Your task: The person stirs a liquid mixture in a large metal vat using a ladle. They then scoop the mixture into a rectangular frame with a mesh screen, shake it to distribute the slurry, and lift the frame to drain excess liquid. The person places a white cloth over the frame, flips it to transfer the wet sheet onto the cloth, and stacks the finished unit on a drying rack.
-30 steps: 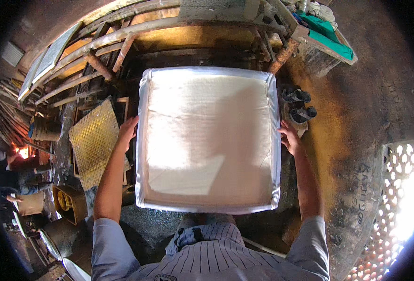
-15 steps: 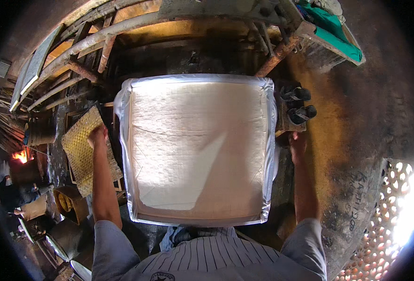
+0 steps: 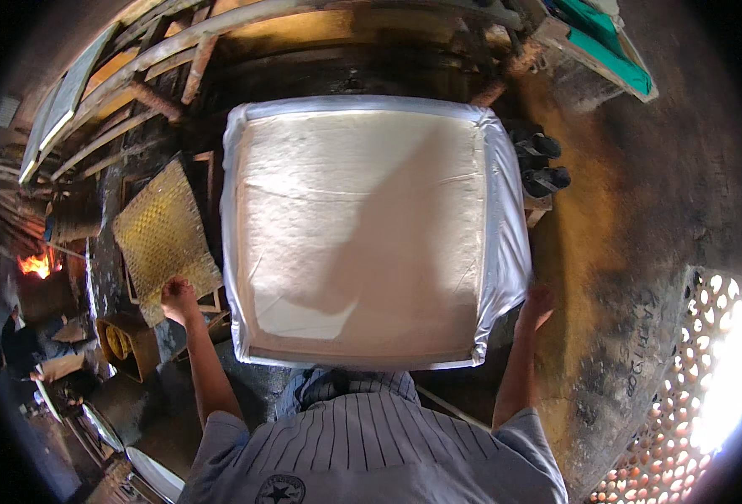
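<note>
A square frame lined with pale cloth [image 3: 358,202] sits before me, a shadow across it and loose silvery fabric [image 3: 505,244] hanging over its right side. My left hand [image 3: 180,296] is off the frame's left side, fingers curled over the lower part of a yellow dimpled sheet [image 3: 161,227]; what, if anything, it holds is too small to tell. My right hand [image 3: 536,307] is low beside the hanging fabric at the right, blurred, so I cannot see whether it grips it.
Log rails [image 3: 178,50] run behind. A green cloth [image 3: 606,59] lies in a tray; black sandals [image 3: 543,178] rest right of the frame. A fire [image 3: 39,262], a yellow bin [image 3: 131,353] and another person [image 3: 20,349] are at left, a perforated screen [image 3: 682,403] at right.
Both my hands left the frame's sides and moved down toward me. The loose fabric now spreads out wider at the right side. The frame has shifted within the view.
</note>
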`<state>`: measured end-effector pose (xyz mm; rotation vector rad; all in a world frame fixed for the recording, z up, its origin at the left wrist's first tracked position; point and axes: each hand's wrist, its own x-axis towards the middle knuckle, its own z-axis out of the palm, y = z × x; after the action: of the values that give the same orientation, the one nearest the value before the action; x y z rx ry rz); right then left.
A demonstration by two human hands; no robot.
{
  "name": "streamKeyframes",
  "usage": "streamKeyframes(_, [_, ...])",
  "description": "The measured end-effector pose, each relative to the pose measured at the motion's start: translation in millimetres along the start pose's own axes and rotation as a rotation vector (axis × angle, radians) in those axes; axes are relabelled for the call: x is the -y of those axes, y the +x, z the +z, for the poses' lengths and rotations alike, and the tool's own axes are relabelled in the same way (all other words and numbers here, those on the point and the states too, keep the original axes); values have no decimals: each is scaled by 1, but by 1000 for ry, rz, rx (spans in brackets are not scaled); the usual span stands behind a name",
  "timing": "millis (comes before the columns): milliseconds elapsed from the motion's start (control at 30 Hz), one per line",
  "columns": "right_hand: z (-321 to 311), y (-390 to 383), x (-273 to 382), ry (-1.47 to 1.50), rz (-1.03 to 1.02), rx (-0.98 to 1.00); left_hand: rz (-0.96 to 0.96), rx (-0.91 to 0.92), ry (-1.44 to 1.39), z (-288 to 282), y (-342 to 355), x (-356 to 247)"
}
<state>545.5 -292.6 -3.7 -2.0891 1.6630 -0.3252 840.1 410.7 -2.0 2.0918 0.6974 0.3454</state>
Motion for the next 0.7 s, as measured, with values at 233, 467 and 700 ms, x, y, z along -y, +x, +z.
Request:
streamKeyframes(233, [4,-115,-92,577,448,629,333,349,288,-23,-129,9])
streamKeyframes(467, [-24,-99,-201,97,97,115,-67,266,-370,-77,-112,43])
streamKeyframes(700, [-17,-293,-235,553,437,827,45,689,-275,-96,-140,95])
